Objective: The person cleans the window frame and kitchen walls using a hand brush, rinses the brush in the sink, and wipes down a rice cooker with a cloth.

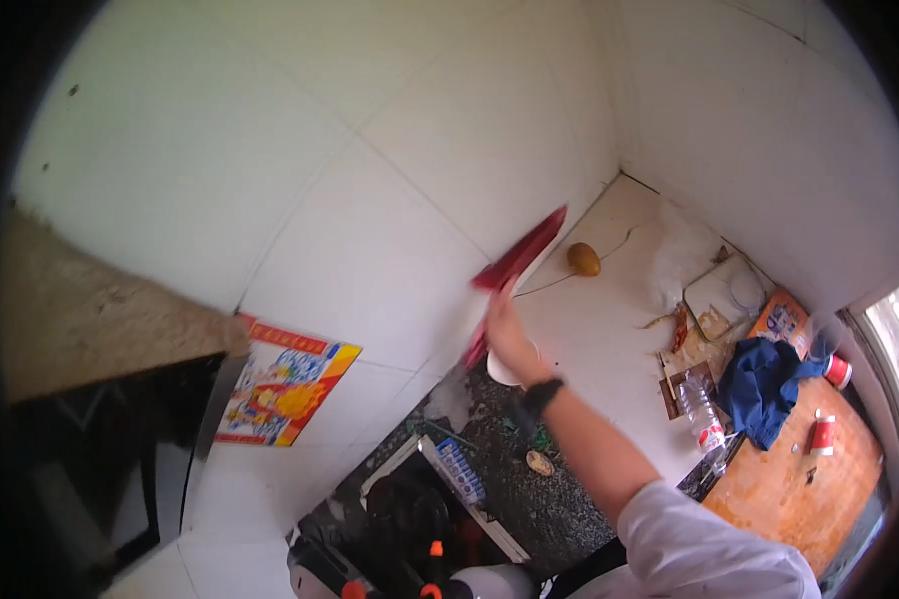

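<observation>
My right hand (506, 332) reaches up to the tiled wall, with a dark band on its wrist. Its fingers are closed around a dark red cloth (519, 255), which lies along the wall and shows above and below the hand. Partly hidden behind the hand is a white round bowl (501, 369) on the counter. A brown-yellow round object (583, 260) sits on the white counter to the right of the cloth. My left hand is out of view.
A black stove (410, 509) and several bottles stand at the bottom. To the right are a blue cloth (764, 384), a clear bottle (704, 424), a tray (719, 299) and a wooden board (769, 499) with red-and-white cups. A colourful poster (288, 384) hangs on the wall.
</observation>
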Available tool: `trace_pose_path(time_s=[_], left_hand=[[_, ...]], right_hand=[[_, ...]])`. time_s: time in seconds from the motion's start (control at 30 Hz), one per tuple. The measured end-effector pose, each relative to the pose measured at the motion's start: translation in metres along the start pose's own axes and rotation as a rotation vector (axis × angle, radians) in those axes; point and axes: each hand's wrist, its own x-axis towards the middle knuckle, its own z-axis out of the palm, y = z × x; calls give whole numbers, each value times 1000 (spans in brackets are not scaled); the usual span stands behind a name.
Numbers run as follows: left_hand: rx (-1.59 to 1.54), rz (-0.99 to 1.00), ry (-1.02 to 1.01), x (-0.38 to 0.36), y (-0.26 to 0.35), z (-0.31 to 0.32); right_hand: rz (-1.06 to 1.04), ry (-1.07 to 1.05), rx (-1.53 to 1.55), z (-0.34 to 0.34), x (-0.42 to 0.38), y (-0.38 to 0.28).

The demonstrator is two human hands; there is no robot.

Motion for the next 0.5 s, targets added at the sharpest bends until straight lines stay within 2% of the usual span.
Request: trace_pose_path(time_s=[0.03,0.1,0.13,0.17,0.2,0.23,0.27,0.3,0.33,0.37,0.43,0.47,0.5], left_hand=[[12,7,-43,0,-6,-1],[145,24,-71,6,-15,-9],[137,138,-139,9,-26,-25],[172,151,-171,5,-22,-23],[202,177,-185,0,-12,-15],[97,74,-114,-8,-3,-7],[-26,-18,-43,-20,1,-7],[-138,-36,30,-22,-17,-28],[-255,-61,90,-24,-36,-44],[-301,0,134,-34,-32,-36],[-610,-41,372,-62,-11,-19],[-392,132,68,-71,-18,-53],[-414,145,113,-83,-14,-65]], right_hand=[[-38,-71,-122,25,-44,6],[431,-365,318,48,-142,-35],[694,-447,459,60,-192,-58],[886,-544,748,44,-207,-43],[810,-596,741,23,-224,-51],[865,-566,650,5,-229,-54],[746,-675,568,-17,-232,-35],[794,-715,580,-34,-237,-59],[719,-636,446,-44,-249,-81],[702,-610,399,-53,-258,-102],[693,-596,465,-88,-264,-85],[746,-548,408,-99,-273,-102],[716,-565,354,-111,-286,-114]])
